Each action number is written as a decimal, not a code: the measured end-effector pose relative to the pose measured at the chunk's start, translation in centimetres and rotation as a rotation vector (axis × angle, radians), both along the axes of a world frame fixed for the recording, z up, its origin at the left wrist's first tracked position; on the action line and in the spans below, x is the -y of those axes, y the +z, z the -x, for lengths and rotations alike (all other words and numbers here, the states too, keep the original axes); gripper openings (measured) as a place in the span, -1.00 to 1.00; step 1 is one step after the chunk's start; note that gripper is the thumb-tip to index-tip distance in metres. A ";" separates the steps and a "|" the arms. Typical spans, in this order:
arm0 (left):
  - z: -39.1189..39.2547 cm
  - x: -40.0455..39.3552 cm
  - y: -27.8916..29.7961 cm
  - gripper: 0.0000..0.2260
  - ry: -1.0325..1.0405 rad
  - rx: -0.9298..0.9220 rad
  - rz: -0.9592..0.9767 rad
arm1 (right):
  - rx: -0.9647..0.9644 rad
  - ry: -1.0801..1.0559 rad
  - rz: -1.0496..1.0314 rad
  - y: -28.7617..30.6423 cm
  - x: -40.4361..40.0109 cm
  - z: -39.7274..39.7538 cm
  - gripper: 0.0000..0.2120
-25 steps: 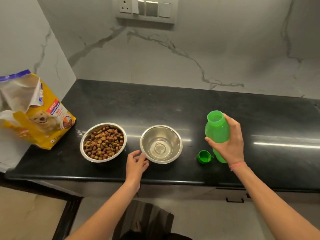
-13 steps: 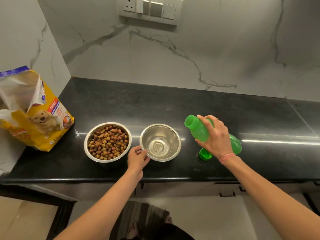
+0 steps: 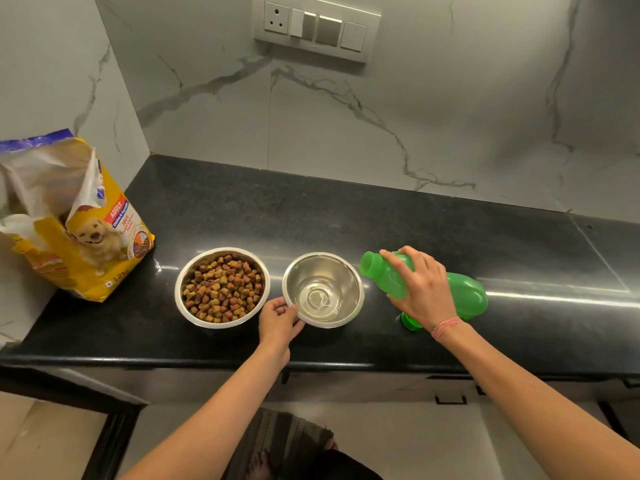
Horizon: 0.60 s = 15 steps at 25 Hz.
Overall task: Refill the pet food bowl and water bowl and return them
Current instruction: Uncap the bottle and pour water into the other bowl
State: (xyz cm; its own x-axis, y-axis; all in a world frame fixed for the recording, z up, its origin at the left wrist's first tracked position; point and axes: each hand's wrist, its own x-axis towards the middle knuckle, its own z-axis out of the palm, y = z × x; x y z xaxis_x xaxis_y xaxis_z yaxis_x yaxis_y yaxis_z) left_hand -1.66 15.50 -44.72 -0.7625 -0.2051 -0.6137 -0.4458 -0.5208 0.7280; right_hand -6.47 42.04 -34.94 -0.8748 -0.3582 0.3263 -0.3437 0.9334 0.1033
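Two steel bowls sit side by side on the black counter [image 3: 346, 220]. The left bowl [image 3: 222, 287] is full of brown kibble. The right bowl [image 3: 322, 289] holds a little water at its bottom. My left hand [image 3: 279, 321] pinches the right bowl's near-left rim. My right hand [image 3: 422, 289] grips an uncapped green bottle [image 3: 467, 294], tilted almost flat with its mouth pointing left at the right bowl's rim. The green cap [image 3: 410, 322] lies on the counter under my right wrist, partly hidden.
An open yellow dog food bag [image 3: 79, 230] stands at the counter's left end against the marble wall. A switch panel [image 3: 315, 27] is on the back wall. The counter's front edge runs just below the bowls.
My right hand lifted the upright bottle, tipped it over to the left and carried its mouth toward the water bowl. My left hand closed on that bowl's rim.
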 end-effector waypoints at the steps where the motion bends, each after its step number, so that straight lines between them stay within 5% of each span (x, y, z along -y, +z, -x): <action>1: 0.0 -0.1 -0.1 -0.76 0.004 0.002 -0.001 | -0.001 0.007 -0.016 -0.1 0.0 -0.1 -0.22; 15: 0.1 -1.2 -0.4 -0.74 0.028 -0.004 -0.028 | -0.006 0.064 -0.137 -0.1 -0.5 0.8 -0.22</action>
State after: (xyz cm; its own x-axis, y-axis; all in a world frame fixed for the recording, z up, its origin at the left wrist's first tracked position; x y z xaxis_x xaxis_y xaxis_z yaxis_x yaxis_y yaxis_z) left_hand -1.80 16.74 -45.11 -0.7590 -0.2092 -0.6166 -0.4284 -0.5527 0.7149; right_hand -7.28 42.58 -35.09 -0.8467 -0.4550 0.2759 -0.4012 0.8865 0.2305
